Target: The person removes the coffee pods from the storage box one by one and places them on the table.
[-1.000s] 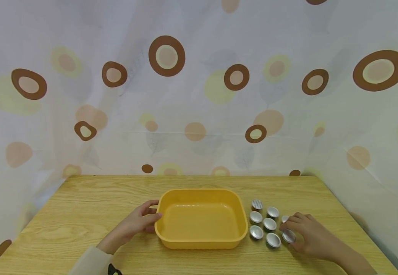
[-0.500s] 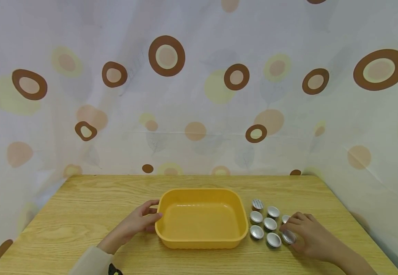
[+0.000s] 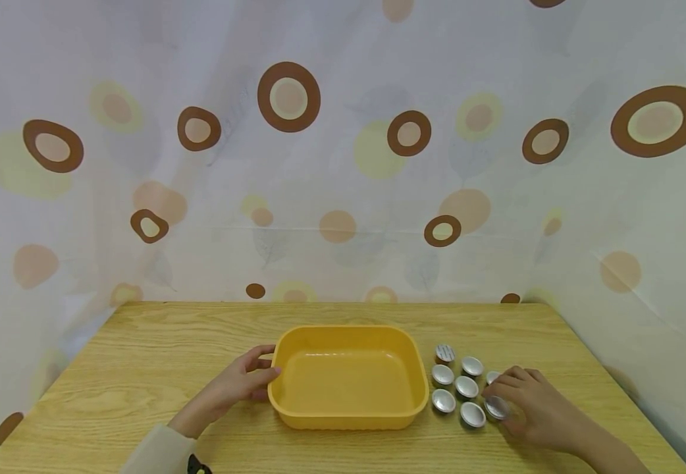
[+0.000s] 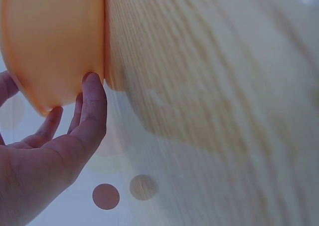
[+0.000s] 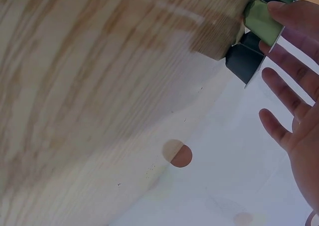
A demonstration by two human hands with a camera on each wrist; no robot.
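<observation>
A yellow plastic basin stands on the table in the head view. My left hand holds its left side, with the thumb at the rim; fingertips touch the outer wall in the left wrist view. To the basin's right, my right hand pinches a foil-lidded coffee capsule. Seen from the right wrist, that capsule is green, between thumb and forefinger, while the other fingers are spread. A dark capsule is close by the fingertips.
Several more capsules with silver lids are grouped between the basin and my right hand. One at the back has a printed lid. The wood-grain table ends at a patterned cloth backdrop.
The pinched capsule's lid has shifted very slightly in my right fingers. Both hands and the basin stay in nearly the same place.
</observation>
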